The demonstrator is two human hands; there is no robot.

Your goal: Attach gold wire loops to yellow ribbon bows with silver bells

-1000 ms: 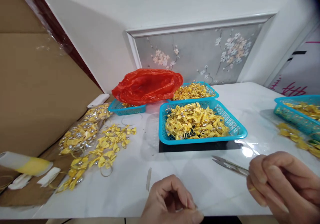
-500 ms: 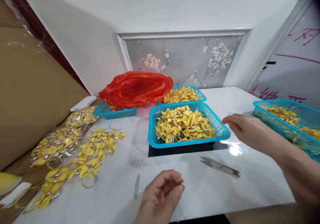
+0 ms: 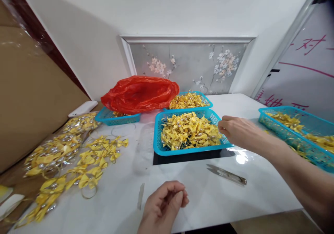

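My right hand (image 3: pixel 238 131) reaches over the right rim of the middle blue basket (image 3: pixel 159 147), its fingers down among the yellow ribbon bows (image 3: pixel 189 133) heaped inside; whether it grips one I cannot tell. My left hand (image 3: pixel 163 206) rests at the table's near edge, fingers curled loosely with thumb and forefinger pinched; nothing is visible in it. Small metal thread snips (image 3: pixel 226 174) lie on the white table between the two hands.
A second blue basket of bows (image 3: pixel 294 122) stands at the right, a third (image 3: pixel 189 100) behind the middle one, a fourth (image 3: pixel 116 117) under a red plastic bag (image 3: pixel 139 93). Loose yellow bows on rings (image 3: pixel 88 164) spread at the left, beside brown cardboard (image 3: pixel 33 105).
My right hand laid the snips down on the table and reached forward to the middle basket. My left hand stayed at the near edge. The view shifted slightly to the right.
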